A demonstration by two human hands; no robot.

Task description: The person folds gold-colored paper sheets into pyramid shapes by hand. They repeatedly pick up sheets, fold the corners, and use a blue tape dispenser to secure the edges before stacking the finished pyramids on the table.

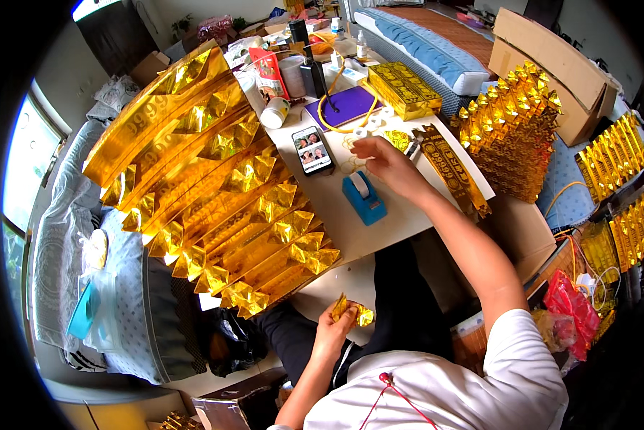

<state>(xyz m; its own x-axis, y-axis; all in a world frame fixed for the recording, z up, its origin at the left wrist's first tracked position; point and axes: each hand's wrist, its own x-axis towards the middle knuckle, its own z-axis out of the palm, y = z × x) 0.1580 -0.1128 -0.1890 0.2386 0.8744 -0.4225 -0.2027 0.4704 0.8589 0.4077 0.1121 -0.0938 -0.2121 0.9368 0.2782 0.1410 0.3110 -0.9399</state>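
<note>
My left hand (pixel 335 322) is low over my lap, its fingers closed on a folded piece of gold foil paper (pixel 363 315). My right hand (pixel 384 161) reaches over the white table (pixel 327 236), palm down and fingers a little apart. Nothing shows in it. Thin yellow rubber bands (pixel 349 161) lie on the tabletop by its fingertips. Just below it stands a blue tape dispenser (pixel 366 201) with a roll of tape. To its left lies a smartphone (pixel 312 150) with a lit screen. Printed gold paper strips (pixel 445 166) lie to its right.
A large stack of folded gold foil pieces (pixel 209 177) covers the table's left side. Farther back are a purple book (pixel 349 107), a gold box (pixel 405 88) and a white cup (pixel 274 113). More folded gold pieces (pixel 510 129) stand at right near a cardboard box (pixel 553 70).
</note>
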